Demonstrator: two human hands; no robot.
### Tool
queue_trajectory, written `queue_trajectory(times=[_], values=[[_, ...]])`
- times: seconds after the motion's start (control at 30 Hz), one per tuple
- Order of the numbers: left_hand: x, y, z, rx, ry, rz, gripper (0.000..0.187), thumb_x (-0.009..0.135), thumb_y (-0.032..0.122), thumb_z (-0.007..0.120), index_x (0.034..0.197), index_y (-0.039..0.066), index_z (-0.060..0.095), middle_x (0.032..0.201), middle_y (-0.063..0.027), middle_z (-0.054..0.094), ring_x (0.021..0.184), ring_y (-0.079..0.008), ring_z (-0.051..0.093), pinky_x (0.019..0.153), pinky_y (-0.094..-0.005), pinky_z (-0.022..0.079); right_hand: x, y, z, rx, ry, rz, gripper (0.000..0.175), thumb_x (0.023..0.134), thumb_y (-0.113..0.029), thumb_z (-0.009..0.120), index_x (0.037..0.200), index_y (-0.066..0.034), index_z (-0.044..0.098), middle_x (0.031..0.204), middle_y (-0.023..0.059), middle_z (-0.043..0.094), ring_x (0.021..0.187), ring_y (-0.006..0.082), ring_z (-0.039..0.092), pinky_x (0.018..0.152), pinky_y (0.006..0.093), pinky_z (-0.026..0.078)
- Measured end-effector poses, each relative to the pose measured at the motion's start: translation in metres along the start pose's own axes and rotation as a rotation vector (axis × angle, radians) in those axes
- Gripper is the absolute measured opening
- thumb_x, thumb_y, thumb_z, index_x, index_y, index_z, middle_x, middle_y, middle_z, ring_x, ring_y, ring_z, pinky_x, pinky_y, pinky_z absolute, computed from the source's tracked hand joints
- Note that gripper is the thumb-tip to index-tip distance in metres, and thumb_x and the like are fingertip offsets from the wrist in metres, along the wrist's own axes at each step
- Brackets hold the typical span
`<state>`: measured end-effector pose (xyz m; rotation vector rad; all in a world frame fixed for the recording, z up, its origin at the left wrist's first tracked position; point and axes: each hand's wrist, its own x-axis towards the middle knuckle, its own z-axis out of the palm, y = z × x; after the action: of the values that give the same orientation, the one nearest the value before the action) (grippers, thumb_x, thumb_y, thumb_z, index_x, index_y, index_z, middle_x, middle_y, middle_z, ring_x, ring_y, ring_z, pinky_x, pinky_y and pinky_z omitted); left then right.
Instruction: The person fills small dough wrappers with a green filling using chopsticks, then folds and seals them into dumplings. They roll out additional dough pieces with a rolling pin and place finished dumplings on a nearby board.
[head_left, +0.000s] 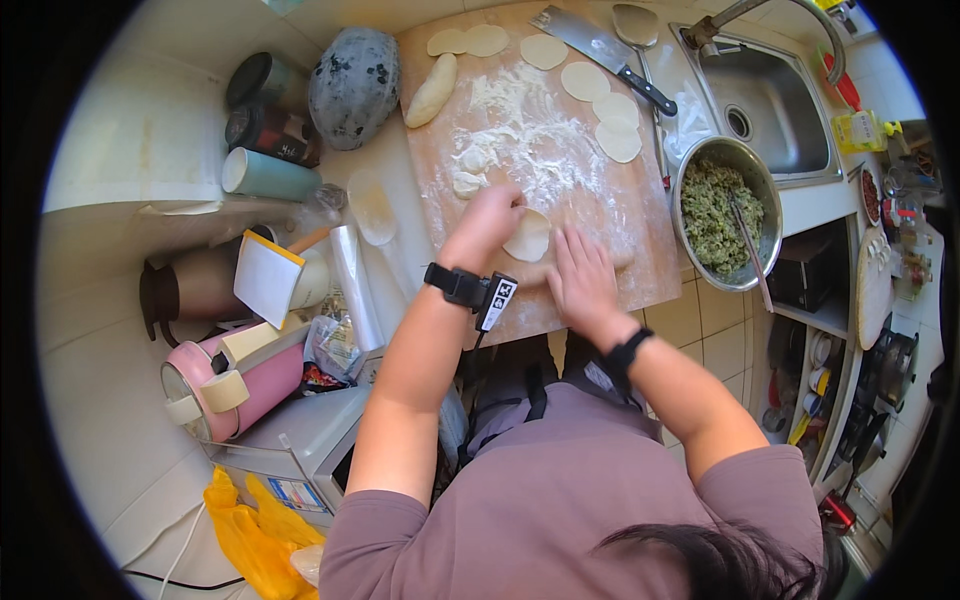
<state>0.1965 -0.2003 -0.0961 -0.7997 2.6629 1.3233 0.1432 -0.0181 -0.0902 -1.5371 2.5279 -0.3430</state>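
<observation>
A round dough wrapper lies on the floured wooden board between my hands. My left hand holds the wrapper's upper left edge with curled fingers. Just right of the wrapper, my right hand lies palm down over a wooden rolling pin, which it mostly hides. Small dough pieces sit above my left hand in loose flour. A dough log rests at the board's upper left. Several flat wrappers lie along the top and right of the board.
A cleaver and a metal spatula lie at the upper right. Beside the board stands a steel bowl of green filling with chopsticks, near the sink. A winter melon, jars and a plastic-wrap roll stand left.
</observation>
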Motion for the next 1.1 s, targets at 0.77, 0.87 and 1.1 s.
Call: queue_trajectory(times=[0.77, 0.87, 1.1], values=[[-0.008, -0.007, -0.013, 0.170, -0.110, -0.010, 0.020, 0.076, 0.018, 0.063, 0.083, 0.000, 0.066, 0.075, -0.0169, 0.064, 0.065, -0.0253, 0.060, 0.062, -0.0353, 0.047, 0.052, -0.008, 0.009, -0.011, 0.167, 0.000, 0.055, 0.087, -0.035, 0.049, 0.134, -0.0064, 0.041, 0.143, 0.0137, 0.034, 0.132, 0.0278, 0.032, 0.108, 0.0455, 0.021], [-0.017, -0.016, -0.016, -0.032, -0.084, -0.049, 0.019, 0.079, 0.019, 0.061, 0.082, 0.000, 0.065, 0.075, -0.0107, 0.065, 0.069, -0.0185, 0.060, 0.061, -0.0323, 0.047, 0.002, 0.003, 0.018, 0.021, -0.218, -0.065, 0.058, 0.085, -0.038, 0.053, 0.133, -0.0082, 0.042, 0.142, 0.0108, 0.036, 0.131, 0.0246, 0.033, 0.106, 0.0430, 0.024], [0.003, 0.004, -0.005, -0.993, -0.197, -0.357, 0.014, 0.090, 0.022, 0.056, 0.095, 0.009, 0.055, 0.090, -0.0008, 0.059, 0.076, -0.0091, 0.057, 0.063, -0.0230, 0.047, -0.055, 0.053, 0.039, 0.013, 0.062, -0.124, 0.053, 0.084, -0.039, 0.054, 0.131, -0.0151, 0.047, 0.138, 0.0037, 0.042, 0.127, 0.0210, 0.038, 0.106, 0.0384, 0.024]])
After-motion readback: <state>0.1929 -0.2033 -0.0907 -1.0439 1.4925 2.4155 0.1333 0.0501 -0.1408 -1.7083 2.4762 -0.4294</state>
